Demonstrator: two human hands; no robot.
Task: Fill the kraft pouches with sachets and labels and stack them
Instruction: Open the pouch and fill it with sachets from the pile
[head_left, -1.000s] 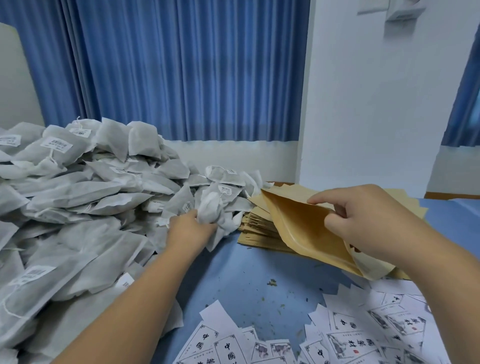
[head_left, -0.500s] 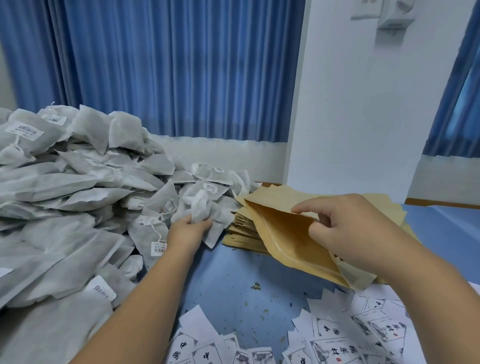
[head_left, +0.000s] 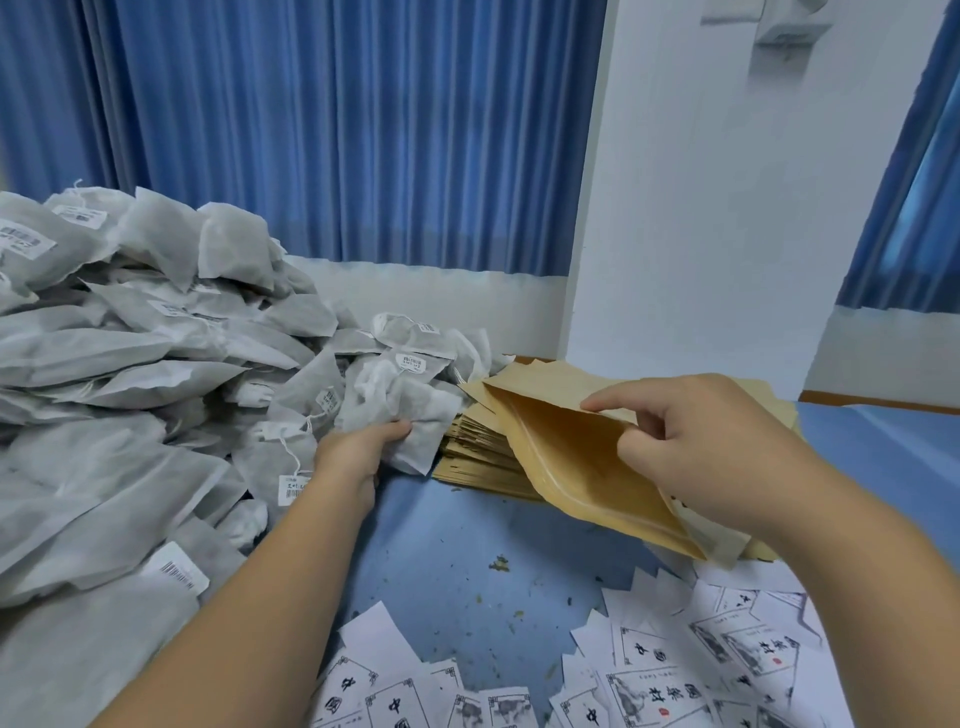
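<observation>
Kraft pouch (head_left: 576, 457), one, tan, lying tilted across the near right part of a stack of flat kraft pouches (head_left: 478, 460); mouth gaping and turned to the left, smooth inner lining in view, lower right corner reaching over the printed slips. Held by the right hand (head_left: 711, 447), which pinches the upper lip: forefinger laid along the outside of the top edge, thumb tucked inside the mouth, other fingers curled behind.

Sachet (head_left: 410, 415), one, white gauzy fabric, bunched and crumpled; gripped by the left hand (head_left: 358, 447), fingers closed round its lower part. Position: at the right edge of the heap, just left of the stack and of the open pouch mouth, not inside it.

Heap of sachets (head_left: 130, 389), many, grey-white, some with small barcode tags on strings; fills the left side of the table and rises toward the back.

Labels (head_left: 675, 691), many, white paper slips printed in black with characters and a small picture, one with a red mark; scattered loosely along the near edge, overlapping, thickest at near right.

Table (head_left: 441, 571), blue top, bare patch between the forearms, flecked with small dry crumbs (head_left: 498, 564).

Background: pleated blue curtain (head_left: 337, 130) behind the heap; white wall (head_left: 701, 208) behind the stack
</observation>
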